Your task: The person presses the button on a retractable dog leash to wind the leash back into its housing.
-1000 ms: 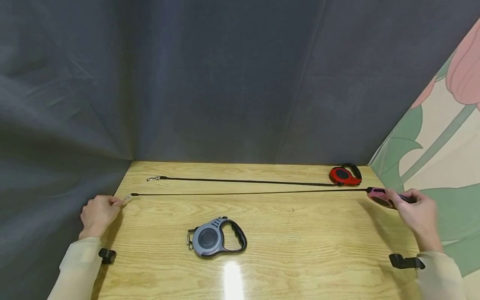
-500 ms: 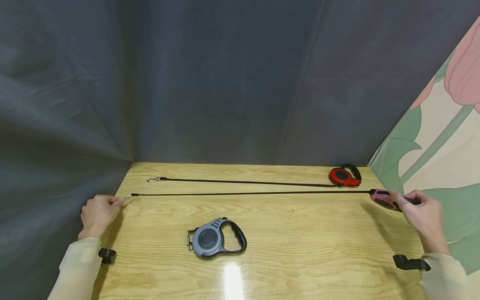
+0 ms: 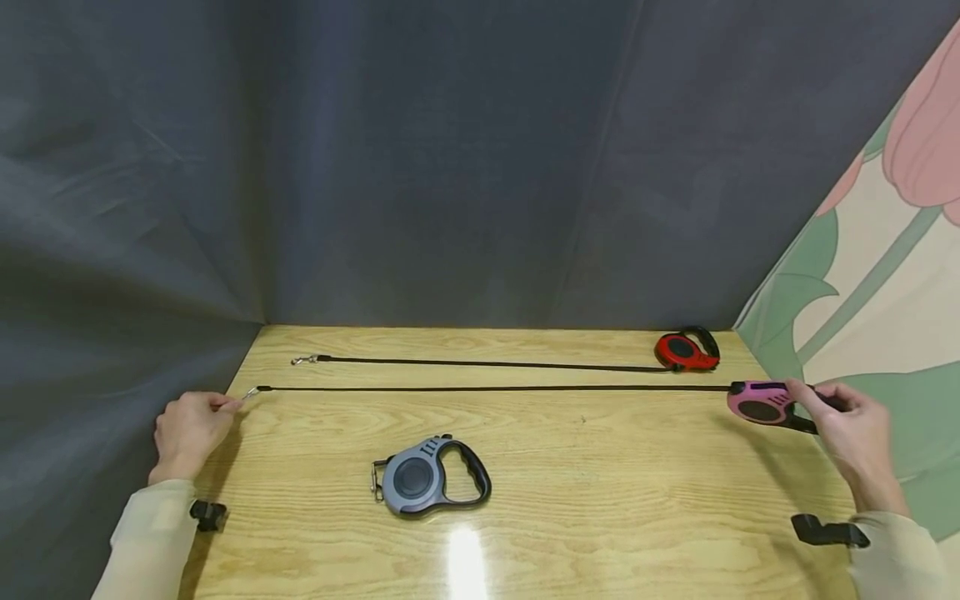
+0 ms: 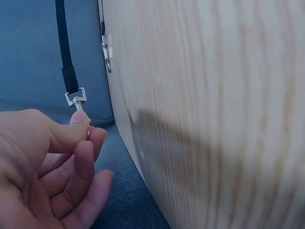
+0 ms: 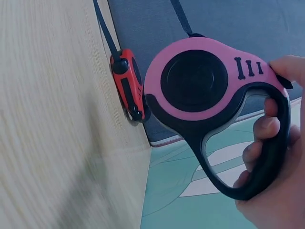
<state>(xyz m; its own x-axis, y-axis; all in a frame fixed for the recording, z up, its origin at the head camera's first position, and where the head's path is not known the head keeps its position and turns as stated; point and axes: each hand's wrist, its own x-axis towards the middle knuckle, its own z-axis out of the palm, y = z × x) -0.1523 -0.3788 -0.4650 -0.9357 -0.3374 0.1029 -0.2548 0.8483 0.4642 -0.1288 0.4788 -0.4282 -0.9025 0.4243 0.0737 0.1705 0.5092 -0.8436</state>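
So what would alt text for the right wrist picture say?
A right hand grips the black handle of a round pink retractable leash case, its black strap running out the top. Behind, a red retractable leash case stands on the light wooden table.

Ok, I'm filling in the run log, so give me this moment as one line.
left hand: pinches clip | right hand: grips pink leash | strap: taut over table

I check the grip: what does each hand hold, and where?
Left hand pinches the metal clip of the pink leash; right hand grips its black handle.
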